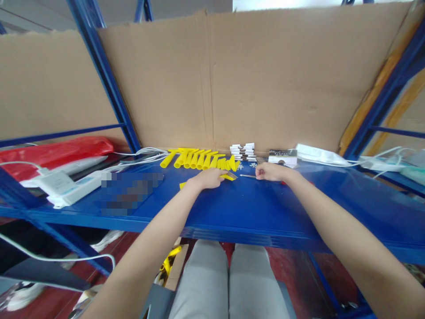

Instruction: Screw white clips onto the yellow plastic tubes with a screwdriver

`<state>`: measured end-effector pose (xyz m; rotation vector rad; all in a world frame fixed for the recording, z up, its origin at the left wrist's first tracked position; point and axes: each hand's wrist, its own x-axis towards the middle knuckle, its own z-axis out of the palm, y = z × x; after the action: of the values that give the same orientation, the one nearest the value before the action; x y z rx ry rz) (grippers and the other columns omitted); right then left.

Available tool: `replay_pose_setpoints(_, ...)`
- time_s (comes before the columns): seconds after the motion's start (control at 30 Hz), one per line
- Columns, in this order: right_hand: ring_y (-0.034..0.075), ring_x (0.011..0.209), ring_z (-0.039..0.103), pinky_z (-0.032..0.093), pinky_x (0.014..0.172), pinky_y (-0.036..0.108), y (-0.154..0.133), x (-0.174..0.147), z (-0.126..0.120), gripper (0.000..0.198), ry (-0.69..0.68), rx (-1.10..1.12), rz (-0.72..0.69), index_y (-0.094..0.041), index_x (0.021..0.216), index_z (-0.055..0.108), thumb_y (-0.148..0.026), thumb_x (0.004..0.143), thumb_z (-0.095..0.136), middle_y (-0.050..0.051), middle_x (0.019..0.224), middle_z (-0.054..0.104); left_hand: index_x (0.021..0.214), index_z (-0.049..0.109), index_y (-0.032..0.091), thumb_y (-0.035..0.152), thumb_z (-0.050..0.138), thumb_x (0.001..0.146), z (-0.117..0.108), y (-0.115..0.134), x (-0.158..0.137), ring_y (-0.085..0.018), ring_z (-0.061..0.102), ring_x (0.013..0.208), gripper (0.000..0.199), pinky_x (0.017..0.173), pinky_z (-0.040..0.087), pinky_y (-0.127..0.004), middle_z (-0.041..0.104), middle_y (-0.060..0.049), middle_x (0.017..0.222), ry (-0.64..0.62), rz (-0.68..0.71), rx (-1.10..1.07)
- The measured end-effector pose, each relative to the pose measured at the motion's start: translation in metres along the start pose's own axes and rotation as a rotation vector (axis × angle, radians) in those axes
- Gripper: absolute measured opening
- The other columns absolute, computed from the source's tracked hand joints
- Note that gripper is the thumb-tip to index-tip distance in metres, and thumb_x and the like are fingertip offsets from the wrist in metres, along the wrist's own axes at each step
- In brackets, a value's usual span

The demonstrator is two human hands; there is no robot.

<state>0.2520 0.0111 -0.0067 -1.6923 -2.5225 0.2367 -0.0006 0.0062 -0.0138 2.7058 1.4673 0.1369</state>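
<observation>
My left hand [210, 178] is closed round a yellow-handled scraper [229, 176]. Its flat blade end points right, and a bit of yellow shows left of my wrist. A thin metal shaft, seemingly a screwdriver [248, 176], sticks out leftward from my right hand [269, 172], which pinches it. Red bits by my right wrist may be its handle, mostly hidden. The shaft's tip is apart from the scraper. Behind the left hand lies a row of yellow scraper handles [195, 160], with smaller yellow pieces [229, 163] at its right end. Small silvery parts [253, 165] lie behind the shaft.
Small white packets [242, 152] and a black-and-white box [282, 157] stand against the cardboard wall [259, 79]. White power strips [79, 188] and cables lie left on the blue shelf [239, 212], near a red bag [59, 150]. Below, a carton [175, 270] holds yellow pieces.
</observation>
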Motion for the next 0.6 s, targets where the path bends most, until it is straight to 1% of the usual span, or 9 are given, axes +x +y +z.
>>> replay_pose_setpoints(0.13,0.014,0.067,0.059,0.038,0.057,0.02,0.002,-0.005,-0.005,0.019,-0.015,-0.09,0.116,-0.015,0.075,0.067,-0.002,0.071,0.055,0.003,0.078,0.069,0.134,0.054,0.025,0.026,0.042,0.091,0.002,-0.002,0.002,-0.02,0.051,0.126,0.045,0.104,0.038,-0.03,0.053,-0.002,0.139,0.011,0.013,0.003)
replay_pose_setpoints(0.2,0.015,0.069,0.06,0.038,0.056,0.021,0.003,-0.004,-0.007,0.014,-0.027,-0.111,0.159,-0.016,0.078,0.068,-0.007,0.073,0.058,0.004,0.081,0.071,0.133,0.054,0.024,0.026,0.042,0.091,0.003,-0.003,0.002,-0.021,0.051,0.126,0.045,0.104,0.038,-0.031,0.054,-0.003,0.139,0.015,0.023,0.002)
replay_pose_setpoints(0.27,0.016,0.073,0.062,0.039,0.058,0.021,0.0,0.001,-0.008,0.01,0.013,-0.112,0.152,-0.015,0.081,0.069,-0.015,0.077,0.06,0.006,0.086,0.072,0.133,0.055,0.023,0.025,0.043,0.09,0.002,-0.002,0.001,-0.021,0.051,0.125,0.044,0.104,0.038,-0.031,0.055,-0.003,0.138,0.016,0.039,-0.008)
replay_pose_setpoints(0.37,0.017,0.078,0.063,0.041,0.063,0.022,-0.011,0.019,-0.003,0.017,0.163,-0.075,0.091,-0.013,0.089,0.07,-0.022,0.084,0.056,0.009,0.091,0.073,0.132,0.055,0.024,0.025,0.044,0.089,0.002,-0.002,0.001,-0.021,0.053,0.124,0.044,0.104,0.038,-0.031,0.056,-0.003,0.136,0.02,0.083,-0.041)
replay_pose_setpoints(0.43,0.018,0.08,0.064,0.041,0.064,0.022,-0.021,0.034,0.002,0.021,0.251,-0.042,0.085,-0.012,0.091,0.07,-0.024,0.087,0.054,0.01,0.094,0.073,0.131,0.056,0.026,0.026,0.045,0.089,0.004,-0.004,0.002,-0.02,0.053,0.123,0.043,0.104,0.038,-0.03,0.057,-0.002,0.136,0.025,0.139,-0.072)
replay_pose_setpoints(0.5,0.018,0.08,0.065,0.042,0.065,0.022,-0.032,0.049,0.006,0.023,0.283,-0.012,0.094,-0.011,0.09,0.072,-0.025,0.087,0.053,0.011,0.093,0.073,0.129,0.057,0.027,0.027,0.045,0.09,0.006,-0.006,0.004,-0.018,0.054,0.122,0.041,0.104,0.038,-0.029,0.058,-0.001,0.134,0.023,0.208,-0.105)
replay_pose_setpoints(0.6,0.019,0.08,0.066,0.043,0.066,0.021,-0.044,0.07,0.011,0.024,0.264,0.023,0.148,-0.01,0.091,0.073,-0.022,0.085,0.054,0.012,0.092,0.073,0.126,0.058,0.028,0.029,0.044,0.091,0.007,-0.008,0.004,-0.016,0.056,0.119,0.038,0.104,0.038,-0.027,0.06,0.001,0.132,0.006,0.271,-0.124)
